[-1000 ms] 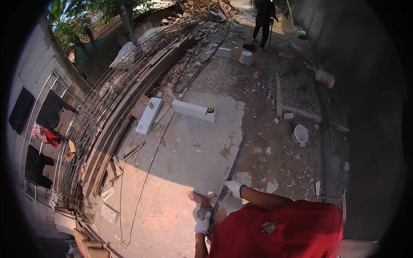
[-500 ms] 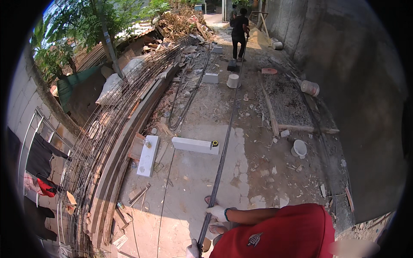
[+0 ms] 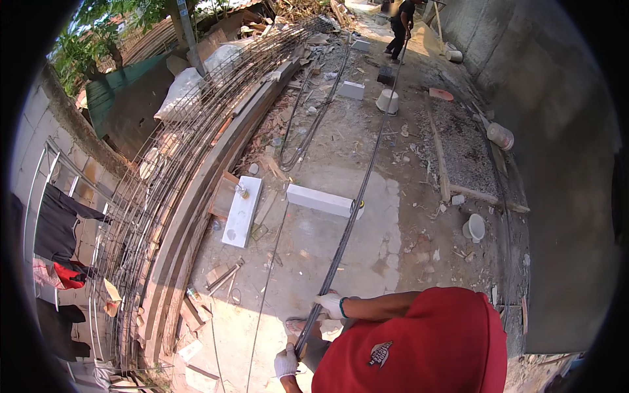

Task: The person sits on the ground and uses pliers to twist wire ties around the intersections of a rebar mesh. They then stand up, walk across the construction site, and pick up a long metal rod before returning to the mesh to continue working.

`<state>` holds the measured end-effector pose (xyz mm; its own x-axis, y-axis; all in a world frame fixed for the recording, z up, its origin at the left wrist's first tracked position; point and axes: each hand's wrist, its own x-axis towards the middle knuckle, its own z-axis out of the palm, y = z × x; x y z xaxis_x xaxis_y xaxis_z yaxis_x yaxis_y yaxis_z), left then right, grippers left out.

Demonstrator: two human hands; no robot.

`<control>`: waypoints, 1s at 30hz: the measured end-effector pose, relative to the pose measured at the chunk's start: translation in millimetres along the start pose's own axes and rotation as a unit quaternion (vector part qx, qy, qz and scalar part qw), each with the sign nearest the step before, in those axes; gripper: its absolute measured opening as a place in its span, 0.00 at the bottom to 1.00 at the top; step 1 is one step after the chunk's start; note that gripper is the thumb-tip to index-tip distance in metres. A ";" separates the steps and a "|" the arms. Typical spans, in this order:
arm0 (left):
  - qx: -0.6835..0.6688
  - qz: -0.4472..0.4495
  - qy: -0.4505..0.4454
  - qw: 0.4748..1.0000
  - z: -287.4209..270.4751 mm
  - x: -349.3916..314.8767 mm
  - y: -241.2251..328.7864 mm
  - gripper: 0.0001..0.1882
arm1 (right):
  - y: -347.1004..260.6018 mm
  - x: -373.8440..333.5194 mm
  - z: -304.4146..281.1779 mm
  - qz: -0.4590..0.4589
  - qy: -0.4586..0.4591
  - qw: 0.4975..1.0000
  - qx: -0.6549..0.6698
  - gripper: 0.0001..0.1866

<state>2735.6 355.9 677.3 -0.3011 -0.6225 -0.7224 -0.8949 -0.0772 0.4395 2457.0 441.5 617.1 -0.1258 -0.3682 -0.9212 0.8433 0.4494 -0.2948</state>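
Note:
A bundle of long dark steel rods (image 3: 336,262) runs from my hands up the yard. My right hand (image 3: 330,305), in a white glove, is closed around it. Lower down, my left hand (image 3: 286,362), also gloved, grips the bundle close to its near end. Far up the yard a person in dark clothes (image 3: 401,26) stands bent at the other end of the rods. Beneath the bundle lies a long white block (image 3: 321,199), with a yellow and black tape measure (image 3: 361,204) at its right end, partly covered by the rods.
Timber beams (image 3: 216,177) and wire-tied steel cages (image 3: 164,170) line the left side. A white slab (image 3: 242,209) lies near them. Buckets stand about, one white (image 3: 474,228), one upturned (image 3: 387,101). Right, a timber frame (image 3: 440,150) borders gravel beside a grey wall (image 3: 570,262).
The view has swung, so the yard sits further right and higher. Both hands keep their grip, and my left hand shows more fully. The far person now leans with legs apart.

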 end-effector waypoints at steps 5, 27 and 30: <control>-0.030 0.006 -0.053 0.998 -30.5 54.6 23.1 0.37 | -21.5 59.9 20.4 0.041 -0.019 0.997 0.056 0.10; -0.026 -0.038 0.011 0.999 -33.4 169.6 40.5 0.33 | -107.8 138.3 70.6 0.073 0.023 0.995 0.057 0.12; -0.030 -0.001 0.029 0.999 -28.7 170.6 48.9 0.33 | -101.6 164.3 61.7 0.060 0.041 0.997 0.019 0.13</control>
<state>2649.9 223.6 590.8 -0.2787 -0.6660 -0.6920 -0.8732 -0.1243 0.4713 2382.8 285.2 511.4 -0.0632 -0.2455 -0.9673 0.8737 0.4549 -0.1725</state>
